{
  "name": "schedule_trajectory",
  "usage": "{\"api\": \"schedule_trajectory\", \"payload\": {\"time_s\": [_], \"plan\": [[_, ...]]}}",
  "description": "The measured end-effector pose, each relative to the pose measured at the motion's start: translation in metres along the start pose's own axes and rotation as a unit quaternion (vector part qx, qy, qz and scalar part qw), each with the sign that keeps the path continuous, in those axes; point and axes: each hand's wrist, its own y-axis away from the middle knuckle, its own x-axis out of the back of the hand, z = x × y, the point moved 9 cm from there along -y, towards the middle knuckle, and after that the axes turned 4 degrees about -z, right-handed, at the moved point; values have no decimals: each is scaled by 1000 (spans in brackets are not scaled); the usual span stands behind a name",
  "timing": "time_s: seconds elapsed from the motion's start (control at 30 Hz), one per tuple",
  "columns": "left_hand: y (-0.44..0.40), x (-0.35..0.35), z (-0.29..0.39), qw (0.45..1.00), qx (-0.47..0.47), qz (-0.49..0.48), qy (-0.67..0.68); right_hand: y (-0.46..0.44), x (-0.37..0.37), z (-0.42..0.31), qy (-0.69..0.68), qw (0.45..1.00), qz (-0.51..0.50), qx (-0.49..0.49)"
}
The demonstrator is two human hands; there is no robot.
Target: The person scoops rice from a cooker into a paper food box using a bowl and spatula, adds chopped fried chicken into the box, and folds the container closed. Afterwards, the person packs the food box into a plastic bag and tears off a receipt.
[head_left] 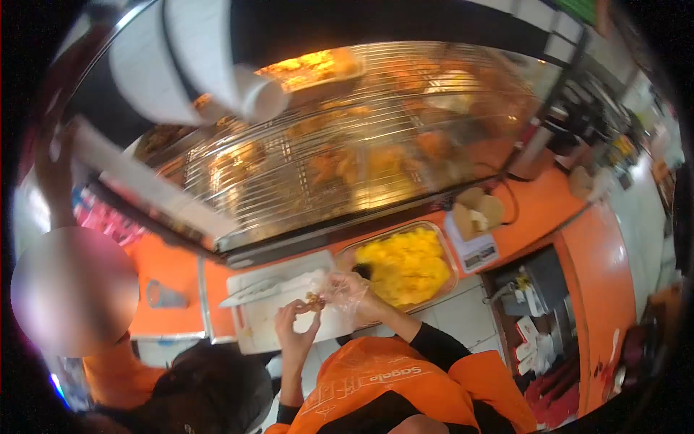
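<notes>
My left hand point(295, 325) pinches a small browned piece of food point(314, 299) above a white cutting board point(264, 329). Close beside it on the right, my right hand point(353, 289) is closed on a thin clear plastic bag point(340, 302), and the food piece touches or nearly touches that bag. A knife point(249, 291) lies across the board's upper left part. Right of my right hand is a metal tray point(450, 254) of yellow food pieces point(405, 264), with a dark object at its left side.
Behind the board stands a lit glass display case with wire racks point(289, 163) of food. A scale point(477, 252) holding brown containers point(473, 210) is at the right. A co-worker in orange point(123, 376) is at the left, near a cup point(165, 295).
</notes>
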Motion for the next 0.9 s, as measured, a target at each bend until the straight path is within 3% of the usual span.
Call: {"api": "schedule_trajectory", "payload": {"time_s": [0.03, 0.07, 0.13, 0.17, 0.27, 0.37, 0.4, 0.47, 0.5, 0.57, 0.6, 0.67, 0.7, 0.73, 0.77, 0.87, 0.9], "plan": [[-12, -2, 22, 1000, -27, -11, 0, 5, 7, -15, 11, 999, -41, 31], [-22, -8, 44, 998, -53, -21, -1, 17, 23, -41, 21, 999, -17, 36], [-44, -30, 86, 995, -92, -35, 12, 48, 57, -88, -156, 982, 75, 74], [-55, -46, 114, 987, -147, -44, 36, 70, 78, -113, 51, 988, 93, 115], [-81, -108, 183, 958, -251, -61, 121, 128, 148, -177, 81, 966, 154, 189], [-106, -200, 217, 940, -252, -102, 205, 180, 250, -193, 187, 931, 295, 102], [-111, -223, 228, 938, -258, -97, 208, 188, 278, -194, 193, 930, 295, 109], [-126, -268, 242, 948, -238, -100, 185, 210, 340, -201, 426, 793, 434, -28], [-132, -288, 246, 955, -237, -118, 137, 210, 344, -215, 429, 791, 436, -22], [-134, -308, 251, 959, -252, -119, 58, 186, 320, -237, 734, 606, 303, -52], [-134, -315, 252, 957, -260, -123, -22, 184, 332, -226, 734, 605, 304, -52], [-131, -313, 248, 958, -257, -125, -23, 187, 343, -213, 655, 645, 371, 129], [-130, -300, 246, 967, -233, -104, -14, 173, 305, -240, 707, 626, 279, 174], [-127, -285, 241, 975, -206, -85, -6, 164, 321, -222, 703, 631, 279, 170], [-121, -274, 234, 978, -193, -80, -20, 144, 363, -180, 660, 700, 264, 67], [-93, -251, 199, 977, -197, -83, 26, 164, 324, -233, 573, 735, 341, 122], [-82, -242, 186, 979, -173, -85, 68, 165, 318, -242, 485, 791, 326, 179]]}}
